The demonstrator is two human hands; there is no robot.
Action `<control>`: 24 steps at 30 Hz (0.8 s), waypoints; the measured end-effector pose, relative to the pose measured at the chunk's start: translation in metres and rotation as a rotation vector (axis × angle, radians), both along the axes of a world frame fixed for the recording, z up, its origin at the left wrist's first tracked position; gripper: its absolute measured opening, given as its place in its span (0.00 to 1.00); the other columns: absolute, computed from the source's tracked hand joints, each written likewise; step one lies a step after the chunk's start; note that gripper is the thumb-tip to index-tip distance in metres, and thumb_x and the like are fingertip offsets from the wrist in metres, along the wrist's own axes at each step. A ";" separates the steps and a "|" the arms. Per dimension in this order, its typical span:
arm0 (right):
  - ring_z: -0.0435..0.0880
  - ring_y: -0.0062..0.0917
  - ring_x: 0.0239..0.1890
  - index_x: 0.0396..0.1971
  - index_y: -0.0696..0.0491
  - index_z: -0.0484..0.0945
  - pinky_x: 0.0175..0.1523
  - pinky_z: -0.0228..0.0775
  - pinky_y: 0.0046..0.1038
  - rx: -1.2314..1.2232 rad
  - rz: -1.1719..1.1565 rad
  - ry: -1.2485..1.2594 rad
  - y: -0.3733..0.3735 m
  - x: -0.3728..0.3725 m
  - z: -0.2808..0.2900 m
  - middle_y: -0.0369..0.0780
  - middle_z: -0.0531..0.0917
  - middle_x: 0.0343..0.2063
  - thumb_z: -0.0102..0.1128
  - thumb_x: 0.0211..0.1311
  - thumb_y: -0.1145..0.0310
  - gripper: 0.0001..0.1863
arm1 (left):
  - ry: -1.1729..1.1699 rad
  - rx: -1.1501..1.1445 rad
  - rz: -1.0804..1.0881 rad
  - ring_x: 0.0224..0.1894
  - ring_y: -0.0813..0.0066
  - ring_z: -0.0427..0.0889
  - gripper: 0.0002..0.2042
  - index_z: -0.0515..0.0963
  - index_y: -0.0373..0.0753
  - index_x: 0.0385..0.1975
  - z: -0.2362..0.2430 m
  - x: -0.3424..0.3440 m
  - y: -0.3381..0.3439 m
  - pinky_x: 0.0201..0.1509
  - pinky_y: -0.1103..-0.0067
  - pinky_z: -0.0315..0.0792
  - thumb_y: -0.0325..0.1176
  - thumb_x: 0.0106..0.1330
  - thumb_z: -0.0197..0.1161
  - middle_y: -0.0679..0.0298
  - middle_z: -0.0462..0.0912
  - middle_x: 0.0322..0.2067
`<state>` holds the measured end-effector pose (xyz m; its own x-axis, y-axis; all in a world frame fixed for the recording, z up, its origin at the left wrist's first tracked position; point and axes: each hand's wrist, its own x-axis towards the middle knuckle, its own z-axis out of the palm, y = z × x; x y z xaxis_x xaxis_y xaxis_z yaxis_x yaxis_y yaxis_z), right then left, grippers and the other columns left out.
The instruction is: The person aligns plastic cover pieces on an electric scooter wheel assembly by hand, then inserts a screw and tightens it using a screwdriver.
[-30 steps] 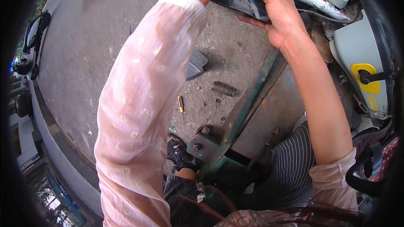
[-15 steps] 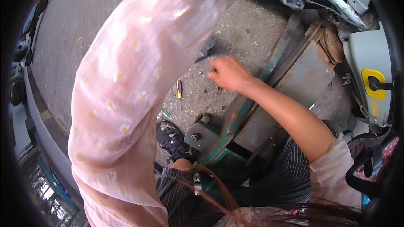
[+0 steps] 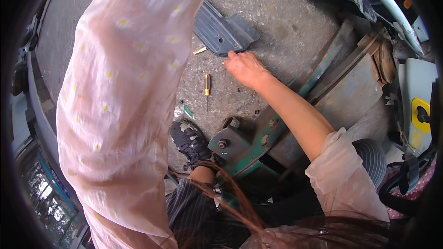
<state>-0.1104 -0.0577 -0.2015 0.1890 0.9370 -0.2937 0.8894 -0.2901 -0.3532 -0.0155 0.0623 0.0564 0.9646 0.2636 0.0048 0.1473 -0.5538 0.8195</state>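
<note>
My right hand (image 3: 247, 68) is beyond the green metal frame, fingers curled closed at the near edge of a dark grey ribbed plastic panel (image 3: 221, 32). The fingertips appear to pinch that edge, though the exact contact is partly hidden. The panel has a small hole near its lower end and a flap on its right side. My left arm, in a pale pink sleeve with daisies (image 3: 124, 87), reaches up past the top of the picture. The sleeve covers the panel's left side, and my left hand is out of sight.
A yellow-handled screwdriver (image 3: 207, 85) lies on the concrete, with a small yellow piece (image 3: 200, 50) and a green scrap (image 3: 188, 111) around it. A green metal frame (image 3: 251, 145) crosses between my legs. Scooter parts, including a white panel (image 3: 413, 97), stand at the right.
My right hand has reached the panel's near edge, and more of the panel shows from behind the sleeve. The left sleeve has shifted leftward in the picture. The whole view has also shifted slightly.
</note>
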 end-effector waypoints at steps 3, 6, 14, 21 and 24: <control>0.79 0.39 0.35 0.28 0.58 0.74 0.39 0.72 0.37 0.092 -0.075 0.075 -0.008 0.007 0.012 0.48 0.76 0.33 0.52 0.48 0.77 0.05 | -0.327 0.085 -0.014 0.27 0.76 0.76 0.11 0.79 0.29 0.32 -0.023 -0.024 0.002 0.33 0.79 0.70 0.32 0.54 0.63 0.58 0.80 0.25; 0.78 0.41 0.33 0.26 0.58 0.70 0.39 0.71 0.39 0.240 -0.194 0.196 -0.018 0.015 0.040 0.47 0.75 0.29 0.54 0.49 0.76 0.04 | -0.255 0.064 0.024 0.27 0.78 0.75 0.11 0.80 0.31 0.33 -0.024 -0.048 0.018 0.33 0.80 0.70 0.32 0.54 0.64 0.61 0.81 0.26; 0.81 0.26 0.27 0.30 0.63 0.73 0.31 0.75 0.24 0.233 -0.915 1.030 -0.075 0.042 0.141 0.43 0.79 0.25 0.59 0.52 0.75 0.08 | 0.073 -0.041 0.183 0.27 0.81 0.73 0.11 0.81 0.34 0.32 -0.055 -0.088 0.067 0.32 0.82 0.67 0.36 0.55 0.64 0.65 0.81 0.24; 0.81 0.34 0.30 0.28 0.60 0.75 0.36 0.74 0.30 -0.032 -0.742 0.542 -0.084 0.028 0.136 0.46 0.80 0.26 0.60 0.48 0.73 0.07 | 0.167 0.083 -0.059 0.28 0.73 0.81 0.03 0.80 0.38 0.23 -0.099 -0.105 0.039 0.37 0.77 0.75 0.24 0.53 0.60 0.61 0.82 0.26; 0.81 0.35 0.31 0.28 0.59 0.75 0.36 0.71 0.33 -0.108 -0.552 0.404 -0.071 0.018 0.090 0.47 0.79 0.24 0.63 0.45 0.71 0.10 | 0.382 0.353 -0.443 0.28 0.60 0.80 0.05 0.80 0.39 0.25 -0.183 -0.157 0.014 0.36 0.71 0.75 0.27 0.47 0.63 0.57 0.80 0.24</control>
<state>-0.0923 -0.1282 -0.1114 0.4864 0.6967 -0.5274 0.4062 -0.7147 -0.5694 -0.1728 0.0761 -0.1269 0.9322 -0.1111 -0.3444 0.0884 -0.8530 0.5144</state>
